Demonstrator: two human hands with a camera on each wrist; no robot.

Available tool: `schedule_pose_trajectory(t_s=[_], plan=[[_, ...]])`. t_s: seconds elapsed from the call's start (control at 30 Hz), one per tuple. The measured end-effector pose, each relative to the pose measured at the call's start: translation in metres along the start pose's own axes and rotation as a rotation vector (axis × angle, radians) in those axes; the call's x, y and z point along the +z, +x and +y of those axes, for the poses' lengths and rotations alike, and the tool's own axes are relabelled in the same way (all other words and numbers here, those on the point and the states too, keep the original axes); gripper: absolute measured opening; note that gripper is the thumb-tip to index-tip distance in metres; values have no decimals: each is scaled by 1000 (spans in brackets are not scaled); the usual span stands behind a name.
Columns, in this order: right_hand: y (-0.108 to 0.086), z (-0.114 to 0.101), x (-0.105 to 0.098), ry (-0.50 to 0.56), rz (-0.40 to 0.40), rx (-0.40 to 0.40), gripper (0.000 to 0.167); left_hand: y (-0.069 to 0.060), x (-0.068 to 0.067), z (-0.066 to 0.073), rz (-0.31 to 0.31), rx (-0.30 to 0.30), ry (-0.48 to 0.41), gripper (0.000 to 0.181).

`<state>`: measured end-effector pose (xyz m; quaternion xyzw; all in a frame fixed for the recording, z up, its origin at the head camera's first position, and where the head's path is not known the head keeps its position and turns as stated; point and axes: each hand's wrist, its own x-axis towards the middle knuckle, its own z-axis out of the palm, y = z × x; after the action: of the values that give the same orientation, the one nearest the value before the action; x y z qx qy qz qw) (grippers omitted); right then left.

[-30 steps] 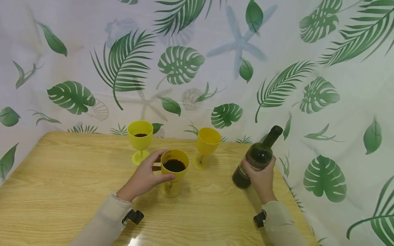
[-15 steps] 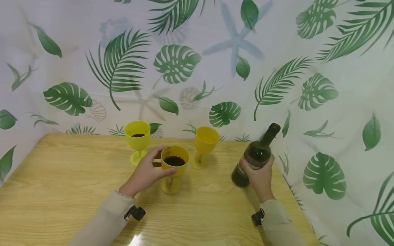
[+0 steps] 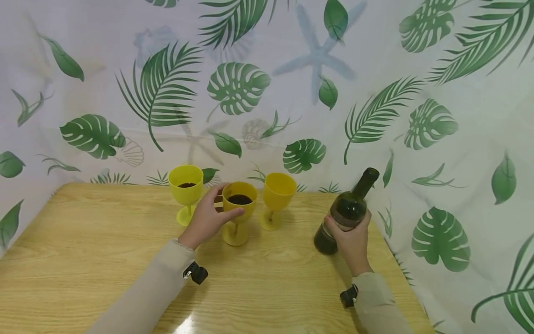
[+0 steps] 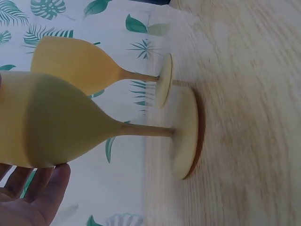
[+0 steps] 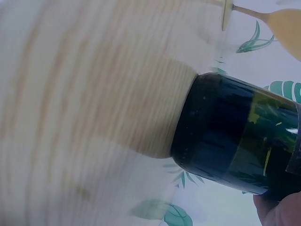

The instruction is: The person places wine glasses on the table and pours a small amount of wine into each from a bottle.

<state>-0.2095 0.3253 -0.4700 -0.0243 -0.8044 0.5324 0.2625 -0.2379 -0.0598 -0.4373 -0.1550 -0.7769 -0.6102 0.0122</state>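
My left hand holds a yellow goblet by its bowl, thumb in front and fingers behind. Dark liquid stands inside it. In the left wrist view the goblet's round foot is at the tabletop; whether it fully touches is hard to tell. My right hand grips a dark green wine bottle round its body, with the neck leaning up and right. Its bottom shows in the right wrist view, low over or on the table.
A brighter yellow goblet with a little dark liquid stands at the back left. Close to the held one, on its right, stands an orange-yellow goblet. Behind the wooden table hangs a leaf-patterned cloth.
My left hand has moved the goblet away from me, toward the back, between the other two goblets. The right hand and bottle have hardly moved; the head view has shifted slightly.
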Motion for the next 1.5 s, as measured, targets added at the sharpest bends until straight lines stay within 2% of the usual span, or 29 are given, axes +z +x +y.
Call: schedule_pose_trajectory(t_s=[0.3,0.67,1.23,1.5], plan=[[0,1,-1,-12,7,-1,91,14,2,-5,97,0,-21,77],[1,2,0,-10,5,12,94,27,2,-5,136,-7,-36,80],[-1,0,-1,-10,3,21,93,29,2,-8,125,0,-13,83],[-2,-2,0,5,9,24,93,27,4,-9,116,30,-29,86]])
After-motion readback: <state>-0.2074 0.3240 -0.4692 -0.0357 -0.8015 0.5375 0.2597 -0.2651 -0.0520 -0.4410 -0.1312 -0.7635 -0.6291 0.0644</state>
